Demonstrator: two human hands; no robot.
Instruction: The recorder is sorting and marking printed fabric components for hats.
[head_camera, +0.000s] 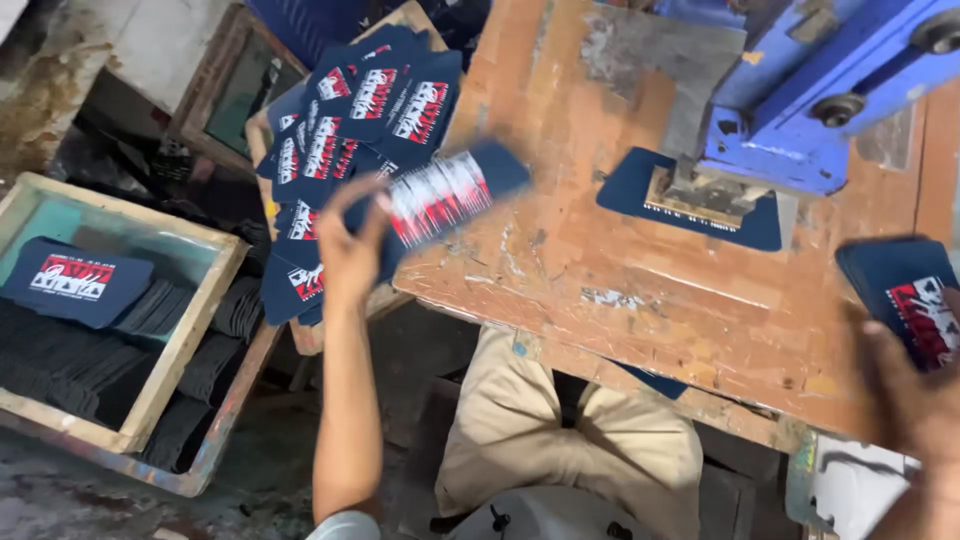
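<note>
Fig.: L hand (350, 255) pinches a printed navy patch (445, 195), blurred, over the fanned pile of printed patches (345, 120) at the wooden bench (620, 250) edge; R hand (915, 385) grips a stack of patches (900, 290); step judged as lay-off w/ next needing flat placement.

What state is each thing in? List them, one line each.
Left hand: raised, gripping a printed navy piece, blurred in motion.
Right hand: holding a stack of printed pieces.
Pile of printed pieces: fanned out, overlapping, print side up.
Navy piece under the press: flat on the wooden table, partly covered by the blue press.
Wooden tray: one printed piece lying on dark stacks.
</note>
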